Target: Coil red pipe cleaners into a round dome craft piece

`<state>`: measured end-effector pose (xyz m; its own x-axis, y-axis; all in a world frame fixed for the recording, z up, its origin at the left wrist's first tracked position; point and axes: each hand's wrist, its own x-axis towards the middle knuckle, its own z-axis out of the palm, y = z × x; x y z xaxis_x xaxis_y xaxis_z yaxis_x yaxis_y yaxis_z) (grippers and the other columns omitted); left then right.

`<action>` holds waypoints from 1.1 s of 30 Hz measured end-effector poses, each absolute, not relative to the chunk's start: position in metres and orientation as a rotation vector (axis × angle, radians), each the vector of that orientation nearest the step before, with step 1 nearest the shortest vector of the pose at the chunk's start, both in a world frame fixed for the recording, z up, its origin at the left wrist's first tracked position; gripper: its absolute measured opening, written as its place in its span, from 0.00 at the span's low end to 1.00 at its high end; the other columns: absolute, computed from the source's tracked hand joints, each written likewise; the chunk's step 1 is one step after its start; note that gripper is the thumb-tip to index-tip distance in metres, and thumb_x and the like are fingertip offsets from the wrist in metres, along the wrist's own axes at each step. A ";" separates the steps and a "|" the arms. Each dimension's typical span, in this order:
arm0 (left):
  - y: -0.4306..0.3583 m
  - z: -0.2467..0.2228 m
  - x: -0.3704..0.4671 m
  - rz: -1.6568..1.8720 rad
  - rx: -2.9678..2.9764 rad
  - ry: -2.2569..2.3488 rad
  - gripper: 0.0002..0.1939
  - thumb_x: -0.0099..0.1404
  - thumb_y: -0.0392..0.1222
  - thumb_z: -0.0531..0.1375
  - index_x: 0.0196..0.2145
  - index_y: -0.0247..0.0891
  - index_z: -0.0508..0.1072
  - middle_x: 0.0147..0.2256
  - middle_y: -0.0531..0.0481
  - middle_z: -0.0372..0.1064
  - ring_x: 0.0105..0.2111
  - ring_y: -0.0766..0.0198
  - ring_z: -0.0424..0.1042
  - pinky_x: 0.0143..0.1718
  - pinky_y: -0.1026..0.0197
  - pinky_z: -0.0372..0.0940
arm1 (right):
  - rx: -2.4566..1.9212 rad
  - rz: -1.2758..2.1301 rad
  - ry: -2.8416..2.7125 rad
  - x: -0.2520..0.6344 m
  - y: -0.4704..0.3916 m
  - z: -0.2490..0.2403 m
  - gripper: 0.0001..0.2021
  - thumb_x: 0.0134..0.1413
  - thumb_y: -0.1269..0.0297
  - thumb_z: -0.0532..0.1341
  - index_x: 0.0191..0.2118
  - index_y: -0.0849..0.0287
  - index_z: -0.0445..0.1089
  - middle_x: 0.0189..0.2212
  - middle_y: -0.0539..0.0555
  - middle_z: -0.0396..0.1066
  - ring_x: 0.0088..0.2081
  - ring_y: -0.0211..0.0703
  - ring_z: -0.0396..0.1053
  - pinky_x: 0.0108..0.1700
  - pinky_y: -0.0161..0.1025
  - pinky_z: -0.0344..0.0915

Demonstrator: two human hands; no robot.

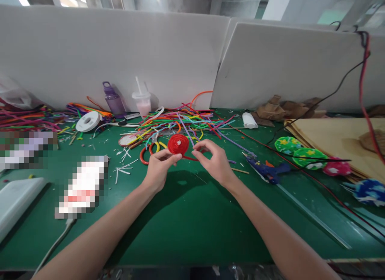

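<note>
Above the green table, my left hand (159,167) pinches the lower edge of a round red pipe-cleaner coil (178,145) with a pale spot at its centre. A loose red tail (191,159) runs from the coil to my right hand (212,159), whose thumb and fingertips are closed on it. Just behind the coil lie scissors with orange handles (144,156), partly hidden. A heap of many-coloured pipe cleaners (180,119) spreads out farther back.
A blue glue gun (267,169) with a clear glue stick lies right, near cables and colourful round pieces (309,157). Along the back wall stand a purple bottle (114,101) and a lidded cup (142,104). A white spool (88,121) and white strips (124,169) lie left.
</note>
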<state>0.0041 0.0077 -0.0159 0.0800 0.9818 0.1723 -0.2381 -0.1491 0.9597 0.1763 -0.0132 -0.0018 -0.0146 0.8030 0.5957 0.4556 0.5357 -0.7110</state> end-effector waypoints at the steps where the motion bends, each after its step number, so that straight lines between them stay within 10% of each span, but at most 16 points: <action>1: 0.008 -0.015 0.004 1.345 1.195 0.882 0.09 0.45 0.41 0.71 0.19 0.37 0.75 0.19 0.55 0.65 0.22 0.71 0.60 0.26 0.65 0.55 | -1.071 0.426 -1.633 0.177 -0.013 -0.001 0.02 0.54 0.66 0.60 0.33 0.57 0.69 0.33 0.53 0.72 0.37 0.42 0.70 0.41 0.39 0.65; 33: 0.018 -0.011 0.001 1.373 0.810 0.718 0.13 0.38 0.39 0.75 0.20 0.34 0.75 0.23 0.54 0.70 0.25 0.72 0.70 0.22 0.72 0.60 | -1.166 1.496 -1.567 0.215 -0.001 -0.001 0.16 0.55 0.53 0.61 0.29 0.63 0.73 0.15 0.48 0.67 0.14 0.29 0.60 0.18 0.31 0.54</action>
